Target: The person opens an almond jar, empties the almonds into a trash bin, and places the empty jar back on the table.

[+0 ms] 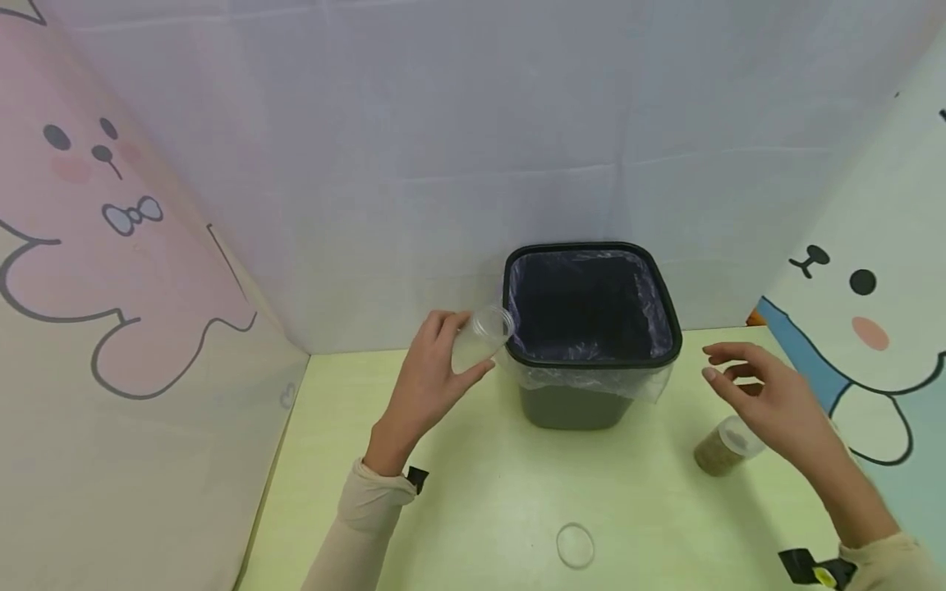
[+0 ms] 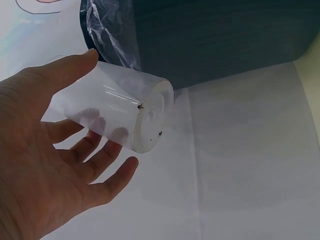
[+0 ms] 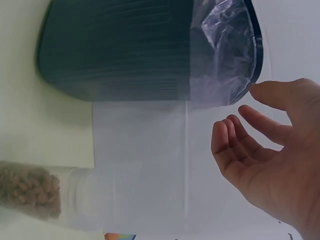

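My left hand (image 1: pixel 432 373) holds a clear plastic jar (image 1: pixel 473 349) by its sides, thumb on one side and fingers on the other. The jar lies tilted, its uncovered mouth at the left rim of a dark bin (image 1: pixel 576 406). In the left wrist view, small dark specks mark the base of this see-through jar (image 2: pixel 120 102). To the right of the bin my right hand (image 1: pixel 776 402) hovers with loosely bent fingers and nothing in them. Just below it on the table stands a second jar (image 1: pixel 717 455), partly filled with brown, nut-like pieces.
A clear plastic liner (image 1: pixel 621 379) hangs over the bin's black rim. On the yellow-green table (image 1: pixel 473 525), towards the front, lies a thin pale ring or lid (image 1: pixel 557 543). White cloth (image 1: pixel 369 205) rises behind, and printed cartoon panels flank both sides.
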Available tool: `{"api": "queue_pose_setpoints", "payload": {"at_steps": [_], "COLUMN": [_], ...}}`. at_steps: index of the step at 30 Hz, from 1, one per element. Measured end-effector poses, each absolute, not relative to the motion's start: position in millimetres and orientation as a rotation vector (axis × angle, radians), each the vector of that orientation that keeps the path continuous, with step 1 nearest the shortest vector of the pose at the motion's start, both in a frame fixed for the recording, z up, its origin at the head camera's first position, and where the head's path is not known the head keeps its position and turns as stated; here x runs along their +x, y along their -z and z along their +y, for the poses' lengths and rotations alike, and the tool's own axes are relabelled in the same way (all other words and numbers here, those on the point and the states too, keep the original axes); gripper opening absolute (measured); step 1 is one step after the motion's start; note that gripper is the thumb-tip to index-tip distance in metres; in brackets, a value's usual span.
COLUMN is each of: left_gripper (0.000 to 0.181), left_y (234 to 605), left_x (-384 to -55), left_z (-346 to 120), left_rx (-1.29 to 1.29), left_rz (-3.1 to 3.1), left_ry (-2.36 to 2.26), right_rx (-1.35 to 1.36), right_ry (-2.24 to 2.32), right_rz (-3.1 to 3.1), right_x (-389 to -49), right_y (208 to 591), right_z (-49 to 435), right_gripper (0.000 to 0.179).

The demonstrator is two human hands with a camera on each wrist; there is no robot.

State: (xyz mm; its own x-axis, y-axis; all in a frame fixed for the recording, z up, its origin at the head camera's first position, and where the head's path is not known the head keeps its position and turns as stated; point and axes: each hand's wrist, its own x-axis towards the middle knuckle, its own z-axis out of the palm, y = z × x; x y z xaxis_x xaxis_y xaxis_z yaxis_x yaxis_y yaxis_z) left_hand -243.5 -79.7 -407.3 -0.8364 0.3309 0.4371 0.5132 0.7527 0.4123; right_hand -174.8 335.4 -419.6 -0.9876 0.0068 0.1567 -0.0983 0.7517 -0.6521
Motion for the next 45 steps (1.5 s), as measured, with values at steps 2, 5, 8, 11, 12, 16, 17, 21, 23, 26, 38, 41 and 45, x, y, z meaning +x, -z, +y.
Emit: {"api": "queue_pose_setpoints", "payload": {"at_steps": [2, 5, 8, 11, 12, 16, 17, 21, 23, 26, 38, 41, 45], "left_gripper": [0.066, 0.065, 0.064, 0.065, 0.065, 0.063, 0.063, 0.064, 0.066, 0.067, 0.067, 0.069, 0.069], "left_y": [415.5, 428.7, 441.1, 454.0, 458.9, 480.4, 486.3, 511.3, 522.9, 536.5, 571.0, 576.6, 582.5], "left_x": [-242.4, -239.7, -237.2, -234.5, -233.8, -230.6, -229.6, -224.3, -221.2, -216.8, -206.5, -206.4, -206.9], "left_z": [-83.5, -89.1, -95.4, -102.9, -105.6, -116.6, -118.9, -128.7, -133.1, -137.8, -147.9, -149.0, -151.1], "left_rx": [-0.597, -0.506, -0.430, -0.375, -0.358, -0.262, -0.239, -0.141, -0.093, -0.038, 0.037, 0.068, 0.089], "left_rz": [-2.636, -2.668, -2.677, -2.674, -2.677, -2.693, -2.696, -2.710, -2.722, -2.737, -2.745, -2.750, -2.746], "left_ry": [0.783, 0.844, 0.908, 0.951, 0.954, 1.012, 1.030, 1.086, 1.097, 1.113, 1.241, 1.303, 1.378], "right_rx": [0.107, 0.155, 0.157, 0.157, 0.154, 0.162, 0.165, 0.167, 0.165, 0.160, 0.120, 0.105, 0.104], "right_ry": [-1.027, -0.999, -0.943, -0.869, -0.841, -0.761, -0.742, -0.707, -0.699, -0.686, -0.524, -0.517, -0.494], "right_rz": [-2.781, -2.757, -2.772, -2.811, -2.832, -2.866, -2.873, -2.918, -2.947, -2.977, -2.972, -3.006, -3.042], "right_x": [-172.4, -167.8, -164.5, -162.8, -162.3, -159.7, -158.3, -153.4, -151.4, -149.1, -143.5, -144.8, -148.3], "right_y": [425.4, 433.8, 440.0, 446.9, 449.6, 462.5, 465.8, 477.1, 481.4, 486.7, 504.1, 505.7, 506.6], "right_z": [336.6, 338.2, 339.8, 342.0, 342.9, 346.0, 347.1, 349.9, 351.0, 352.3, 355.1, 358.2, 363.5], "right_gripper": [0.038, 0.035, 0.033, 0.035, 0.036, 0.041, 0.042, 0.046, 0.047, 0.047, 0.052, 0.052, 0.054]}}
